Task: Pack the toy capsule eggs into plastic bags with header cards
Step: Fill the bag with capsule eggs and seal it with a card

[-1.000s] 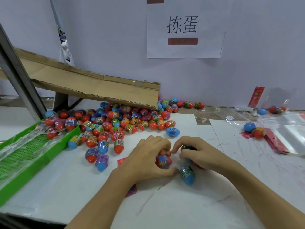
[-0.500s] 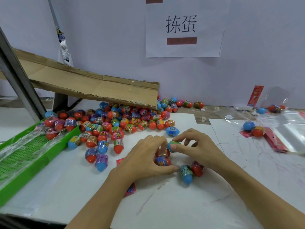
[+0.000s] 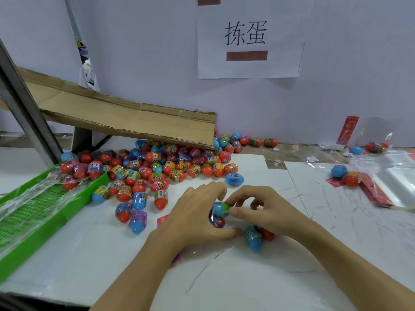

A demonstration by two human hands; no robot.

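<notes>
A big heap of red and blue capsule eggs [image 3: 170, 167] lies under the cardboard chute. My right hand [image 3: 265, 212] pinches a blue egg with a green label [image 3: 221, 208] at the mouth of the bag that my left hand [image 3: 195, 216] holds. My left hand curls over a red egg [image 3: 217, 222], and a red header card [image 3: 162, 219] peeks out under it. The clear bag itself is hard to make out. A blue egg [image 3: 253, 237] and a red egg [image 3: 267, 234] lie just below my right hand.
A green slotted tray [image 3: 40, 212] with plastic film sits at the left. The cardboard chute [image 3: 134, 122] slopes down from the left. Clear bags [image 3: 397, 176], red header cards [image 3: 375, 191] and a few eggs [image 3: 345, 176] lie at the right.
My right hand picked a blue egg from the table in front of me and brought it left to my left hand. The left hand stayed in place.
</notes>
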